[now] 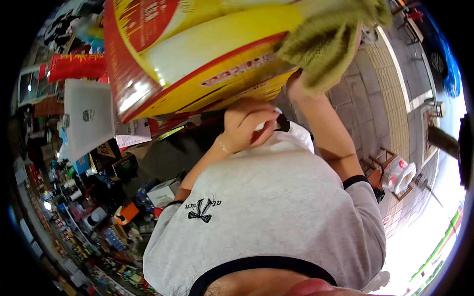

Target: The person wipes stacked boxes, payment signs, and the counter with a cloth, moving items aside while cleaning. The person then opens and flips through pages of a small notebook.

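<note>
Package in glossy yellow, white and red [222, 39] fills the top of the view, lying at a slant just beyond the chest of a person in a light grey T-shirt [281, 197] with dark trim. The right hand [302, 89] holds an olive-green knit cloth [321, 49] up at the package's right end; the cloth hides most of the fingers, which appear to grasp it. The left hand [248, 123], a beaded bracelet [224, 146] at its wrist, is at the package's near lower edge with fingers curled inward; whether they grip anything cannot be told. To the left of the package are a red cylinder with yellow lettering [76, 67] and a translucent plastic panel [89, 118]. Farther down that side, an orange box [129, 213] and a white carton [164, 192] lie among crowded goods. To the right, grey paving [360, 93] leads past a wooden stool [382, 157] to a blue car [448, 64].
</note>
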The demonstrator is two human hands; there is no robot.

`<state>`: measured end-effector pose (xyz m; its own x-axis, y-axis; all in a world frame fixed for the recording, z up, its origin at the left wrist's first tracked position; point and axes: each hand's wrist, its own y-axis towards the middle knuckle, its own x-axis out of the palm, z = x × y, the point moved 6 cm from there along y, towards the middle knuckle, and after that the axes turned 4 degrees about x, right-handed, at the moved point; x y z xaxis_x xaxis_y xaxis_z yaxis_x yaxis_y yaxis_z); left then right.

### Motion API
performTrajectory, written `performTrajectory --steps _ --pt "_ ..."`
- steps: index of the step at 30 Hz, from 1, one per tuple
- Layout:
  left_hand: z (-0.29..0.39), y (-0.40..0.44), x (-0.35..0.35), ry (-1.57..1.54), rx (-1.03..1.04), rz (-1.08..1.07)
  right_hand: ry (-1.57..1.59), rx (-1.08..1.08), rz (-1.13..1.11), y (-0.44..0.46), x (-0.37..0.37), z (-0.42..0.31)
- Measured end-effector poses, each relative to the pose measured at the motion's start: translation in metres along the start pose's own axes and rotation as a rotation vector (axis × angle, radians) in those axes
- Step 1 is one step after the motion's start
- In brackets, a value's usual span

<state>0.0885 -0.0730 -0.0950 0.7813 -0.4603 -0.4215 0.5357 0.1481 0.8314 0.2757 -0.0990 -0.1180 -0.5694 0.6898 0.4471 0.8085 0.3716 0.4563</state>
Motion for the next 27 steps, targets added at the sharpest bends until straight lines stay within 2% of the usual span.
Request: performTrajectory --steps 2,4,5,6,9,11,12,13,14,15,16,18,20,22,23,25,26,27 --pt "0.003 -0.006 -0.013 0.027 -0.008 0.012 0.077 0.026 0.003 -0.002 -0.003 -0.002" --pt "0.017 -0.006 -0.047 0.381 0.149 0.285 0.118 0.056 -0.008 -0.009 -0.002 -0.004" --pt "0.014 -0.007 -0.060 0.414 0.172 0.335 0.135 0.110 -0.029 -0.015 -0.003 -0.004" --pt "0.014 -0.009 -0.067 0.470 0.192 0.418 0.090 0.146 0.055 -0.024 -0.014 0.013" --pt "0.018 0.000 -0.081 0.568 0.144 0.577 0.027 0.162 0.011 -0.035 -0.009 0.012" --pt "0.018 0.007 -0.087 0.624 0.189 0.577 -0.008 0.437 0.043 -0.053 -0.019 0.027" --pt "0.018 0.009 -0.086 0.642 0.202 0.591 -0.013 0.432 0.027 -0.056 -0.031 0.040" --pt "0.021 0.012 -0.089 0.643 0.200 0.596 -0.277 0.296 -0.052 -0.061 -0.044 0.049" --pt "0.023 0.017 -0.088 0.717 0.201 0.486 -0.535 0.154 -0.126 -0.065 -0.047 0.051" --pt "0.025 0.023 -0.083 0.791 0.200 0.384 -0.003 0.611 0.001 -0.054 -0.037 0.045" --pt "0.026 0.029 -0.083 0.793 0.199 0.388 -0.004 0.609 -0.003 -0.036 -0.024 0.020" --pt "0.029 0.040 -0.079 0.815 0.178 0.327 0.335 0.719 0.204 -0.014 -0.014 -0.009" --pt "0.030 0.047 -0.076 0.816 0.146 0.288 0.304 0.543 0.200 0.008 -0.010 -0.032" --pt "0.028 0.051 -0.077 0.818 0.010 0.447 0.135 0.173 -0.328 0.047 0.017 -0.077" --pt "0.024 0.059 -0.076 0.828 -0.016 0.354 0.140 0.162 -0.323 0.066 0.026 -0.082" --pt "0.027 0.058 -0.076 0.885 -0.037 0.311 -0.584 -0.769 -0.861 0.061 0.071 -0.111" --pt "0.024 0.059 -0.075 0.942 -0.056 0.271 -0.587 -0.777 -0.854 0.062 0.071 -0.112" --pt "0.024 0.060 -0.075 0.914 -0.056 0.324 -0.496 -0.656 -0.869 0.064 0.069 -0.111"
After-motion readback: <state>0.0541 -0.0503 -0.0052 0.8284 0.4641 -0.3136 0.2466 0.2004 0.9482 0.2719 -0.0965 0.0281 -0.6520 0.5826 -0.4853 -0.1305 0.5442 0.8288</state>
